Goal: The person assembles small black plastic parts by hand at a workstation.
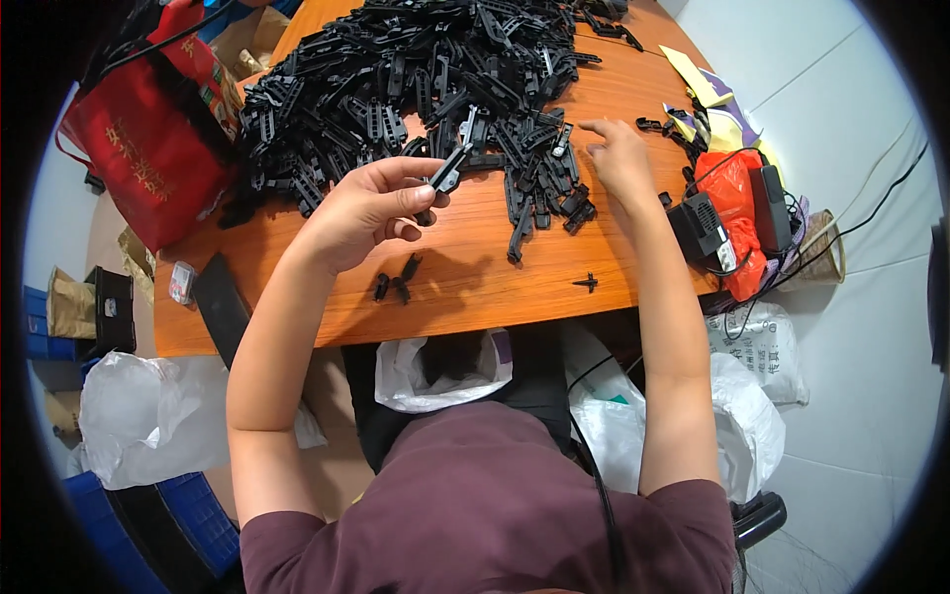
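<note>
My left hand is raised over the table, closed round a long narrow black plastic part with a silvery piece along it. The part tilts up and away, its far end in front of the big heap of similar black plastic parts. My right hand is at the right edge of a smaller cluster of black parts. Its index finger stretches left and the fingers stand apart, with nothing visible in them. Several short black pieces lie nearer me, below my left hand.
On the wooden table, a small black cross-shaped piece lies near the front edge. Black adapters and a red plastic bag sit at right. A red bag stands left. An open white sack is at my lap.
</note>
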### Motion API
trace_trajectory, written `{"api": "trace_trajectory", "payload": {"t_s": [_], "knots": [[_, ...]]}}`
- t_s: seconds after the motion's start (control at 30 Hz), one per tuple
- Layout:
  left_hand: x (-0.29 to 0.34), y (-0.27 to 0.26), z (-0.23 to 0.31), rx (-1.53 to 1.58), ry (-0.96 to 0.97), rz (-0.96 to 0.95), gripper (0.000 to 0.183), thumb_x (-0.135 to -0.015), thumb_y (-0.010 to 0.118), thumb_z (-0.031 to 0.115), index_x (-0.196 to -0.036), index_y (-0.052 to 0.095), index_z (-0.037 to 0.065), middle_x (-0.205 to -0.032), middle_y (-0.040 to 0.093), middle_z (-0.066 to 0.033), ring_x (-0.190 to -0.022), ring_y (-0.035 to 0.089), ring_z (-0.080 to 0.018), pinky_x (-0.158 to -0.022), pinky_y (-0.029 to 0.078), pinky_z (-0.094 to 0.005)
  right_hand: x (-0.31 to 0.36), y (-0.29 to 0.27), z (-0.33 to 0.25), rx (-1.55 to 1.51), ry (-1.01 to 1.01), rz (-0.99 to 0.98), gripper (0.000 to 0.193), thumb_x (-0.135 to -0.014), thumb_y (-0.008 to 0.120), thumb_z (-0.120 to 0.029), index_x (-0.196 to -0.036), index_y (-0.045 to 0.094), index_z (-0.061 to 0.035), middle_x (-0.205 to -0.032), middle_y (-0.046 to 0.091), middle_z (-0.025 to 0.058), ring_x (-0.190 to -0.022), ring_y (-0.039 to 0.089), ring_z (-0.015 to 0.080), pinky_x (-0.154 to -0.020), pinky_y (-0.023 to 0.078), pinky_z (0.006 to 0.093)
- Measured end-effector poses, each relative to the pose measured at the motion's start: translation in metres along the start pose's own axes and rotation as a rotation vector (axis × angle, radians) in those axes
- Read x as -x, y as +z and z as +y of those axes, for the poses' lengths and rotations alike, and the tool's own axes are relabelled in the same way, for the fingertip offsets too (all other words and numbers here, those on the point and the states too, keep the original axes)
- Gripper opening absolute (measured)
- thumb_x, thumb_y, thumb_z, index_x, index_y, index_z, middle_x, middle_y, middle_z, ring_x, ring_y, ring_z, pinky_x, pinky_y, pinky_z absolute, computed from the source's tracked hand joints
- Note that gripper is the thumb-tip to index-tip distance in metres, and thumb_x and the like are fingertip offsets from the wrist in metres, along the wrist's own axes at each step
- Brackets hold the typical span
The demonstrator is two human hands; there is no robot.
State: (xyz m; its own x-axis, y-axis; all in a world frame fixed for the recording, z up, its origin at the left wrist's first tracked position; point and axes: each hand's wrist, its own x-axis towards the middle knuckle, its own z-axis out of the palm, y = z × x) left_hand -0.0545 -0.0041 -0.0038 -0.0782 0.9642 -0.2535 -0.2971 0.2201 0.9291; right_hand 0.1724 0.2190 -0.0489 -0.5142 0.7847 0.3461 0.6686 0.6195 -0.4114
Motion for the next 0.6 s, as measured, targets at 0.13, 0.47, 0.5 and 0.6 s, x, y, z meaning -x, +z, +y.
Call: {"api": "trace_trajectory", "payload": {"t_s": [0.13, 0.47, 0.5, 0.6], "knots": [[-0.001, -0.001, -0.001, 0.043, 0.013, -0.005, 0.033, -0.085, 0.063, 0.011, -0.117, 0.057, 0.004, -0.09, 0.064, -0.004, -0.074, 0.059, -0.0086, -0.06, 0.049, -0.0204, -0.007, 0.002, -0.005, 0.228, -0.321, -0.09, 0.03, -0.077, 0.062, -0.002, -0.104, 0.065, -0.0118, -0.102, 0.061, 0.0122, -0.097, 0.057, 0.0293, -0.083, 0.046, 0.0378], [-0.001, 0.008, 0.005, 0.03, 0.035, -0.073, 0.033, -0.088, 0.06, 0.018, -0.118, 0.059, 0.004, -0.09, 0.064, -0.0025, -0.071, 0.056, -0.0067, -0.061, 0.046, -0.0202, 0.059, -0.042, -0.099, -0.431, -0.587, -0.039, 0.035, -0.078, 0.057, 0.004, -0.11, 0.062, -0.0106, -0.089, 0.061, 0.0121, -0.075, 0.063, 0.0257, -0.062, 0.053, 0.0335], [-0.001, 0.015, 0.008, -0.008, 0.054, -0.097, 0.03, -0.088, 0.061, 0.019, -0.115, 0.062, 0.004, -0.089, 0.064, -0.0015, -0.071, 0.055, -0.0064, -0.061, 0.046, -0.0201, 0.062, -0.042, -0.105, -0.426, -0.584, -0.036, 0.035, -0.078, 0.057, 0.004, -0.11, 0.062, -0.0106, -0.089, 0.061, 0.0121, -0.075, 0.063, 0.0257, -0.062, 0.053, 0.0335], [0.005, 0.03, 0.011, -0.263, 0.179, -0.075, 0.028, -0.089, 0.059, 0.015, -0.113, 0.062, 0.002, -0.083, 0.063, -0.0006, -0.07, 0.057, -0.0077, -0.061, 0.045, -0.021, 0.066, -0.041, -0.112, -0.462, -0.681, 0.052, 0.027, -0.075, 0.063, 0.0, -0.102, 0.062, -0.0041, -0.084, 0.063, 0.0118, -0.074, 0.064, 0.0268, -0.061, 0.053, 0.0337]]}}
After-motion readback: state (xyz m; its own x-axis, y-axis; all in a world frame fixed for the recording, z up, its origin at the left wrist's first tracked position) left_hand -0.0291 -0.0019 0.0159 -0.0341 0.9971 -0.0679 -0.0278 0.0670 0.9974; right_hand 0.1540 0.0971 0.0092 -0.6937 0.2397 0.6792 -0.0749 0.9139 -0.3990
